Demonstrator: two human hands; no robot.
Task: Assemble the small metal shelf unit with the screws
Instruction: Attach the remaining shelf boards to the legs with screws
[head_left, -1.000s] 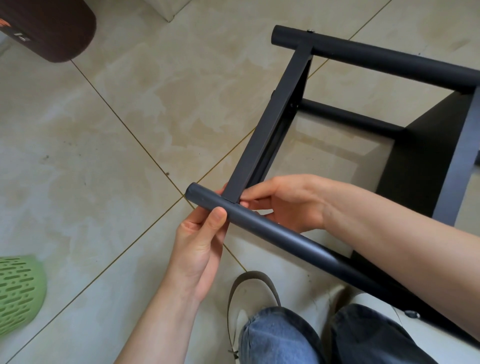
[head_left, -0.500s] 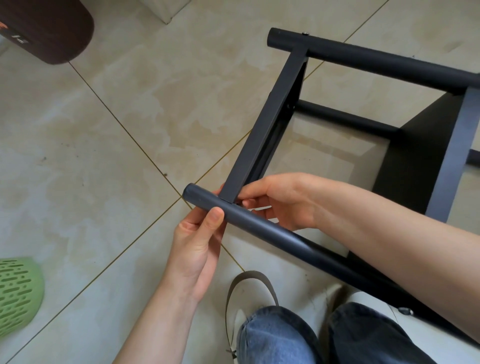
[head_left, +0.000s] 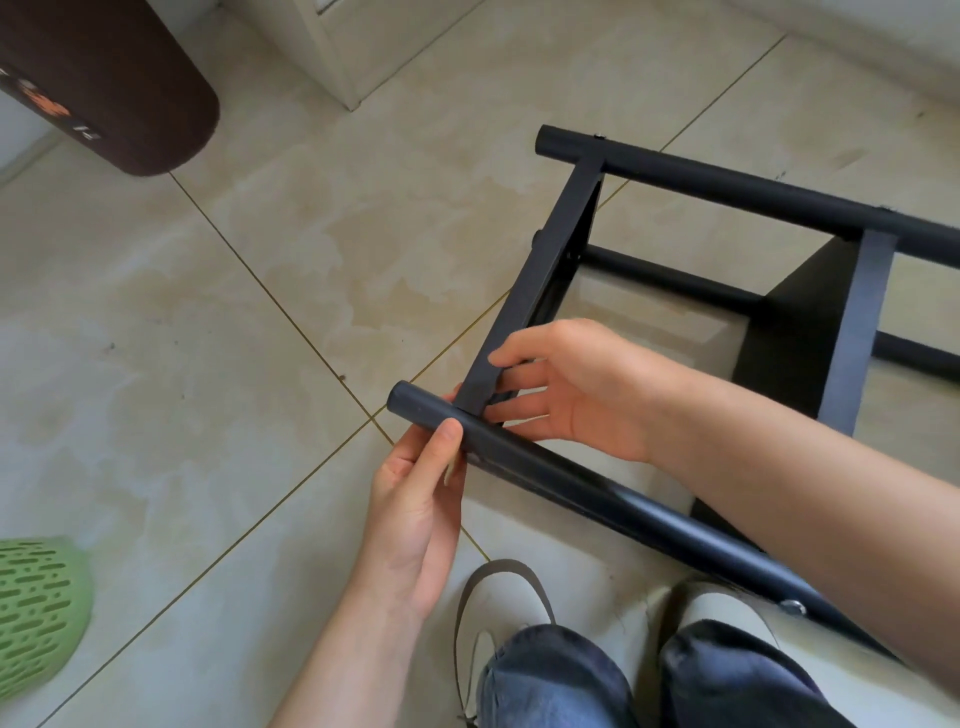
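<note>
The black metal shelf unit (head_left: 727, 192) lies on its side over the tiled floor, with round posts and flat crossbars. My left hand (head_left: 415, 499) grips the near round post (head_left: 571, 483) close to its free end, thumb laid on top. My right hand (head_left: 566, 384) holds the flat crossbar (head_left: 540, 280) where it meets that post, thumb on the bar's upper face and fingers under it. A screw head (head_left: 792, 607) shows low on the near post. A black shelf panel (head_left: 795, 332) stands between the posts on the right.
A dark brown rounded object (head_left: 114, 88) stands at the top left. A green perforated plastic item (head_left: 36, 608) sits at the left edge. White furniture (head_left: 332, 52) is at the top. My legs in jeans and light shoes (head_left: 519, 623) are just below the post.
The view has shifted, so the frame sits lower in the picture. My right thumb has slid up onto the crossbar's top face. My left hand keeps its grip on the post.
</note>
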